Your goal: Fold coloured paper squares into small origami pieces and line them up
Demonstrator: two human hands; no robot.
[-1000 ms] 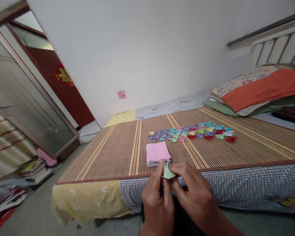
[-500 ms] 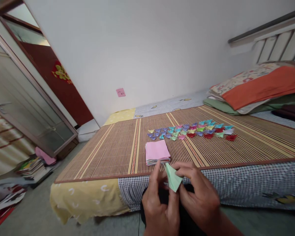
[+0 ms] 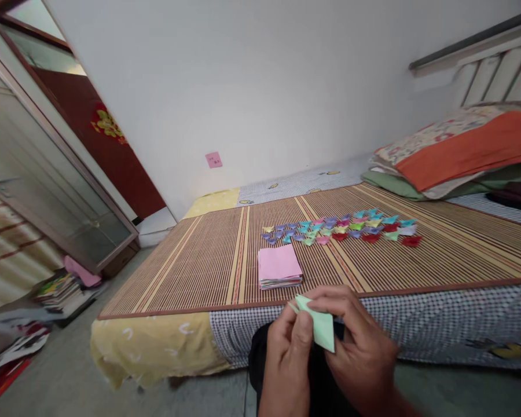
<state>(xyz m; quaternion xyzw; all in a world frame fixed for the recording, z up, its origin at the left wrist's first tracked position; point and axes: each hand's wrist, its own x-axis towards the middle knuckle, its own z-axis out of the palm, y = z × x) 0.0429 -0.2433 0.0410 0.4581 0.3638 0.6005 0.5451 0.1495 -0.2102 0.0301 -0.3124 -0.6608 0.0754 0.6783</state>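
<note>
A piece of folded light-green paper (image 3: 323, 328) is held between my two hands in front of the bed's edge. My left hand (image 3: 289, 347) pinches its left side, thumb pressed on the near face. On the other side, my right hand (image 3: 356, 336) grips its upper right part with bent fingers; some fingertips are hidden behind the paper. Just beyond my hands lies a stack of square paper (image 3: 280, 263), pink on top. Several rows of small folded paper pieces (image 3: 341, 229) in many colours are spread farther back on the striped mat (image 3: 191, 263).
Folded bedding with an orange cover (image 3: 473, 150) lies at the bed's right end. A pink note (image 3: 213, 160) is stuck on the wall. A glass-paned door (image 3: 61, 162) stands at the left, with a pile of books (image 3: 58, 291) on the floor side below it.
The green paper has turned and moved slightly right, now showing a longer four-sided face. My left thumb has come up onto it, and the left index finger is no longer raised.
</note>
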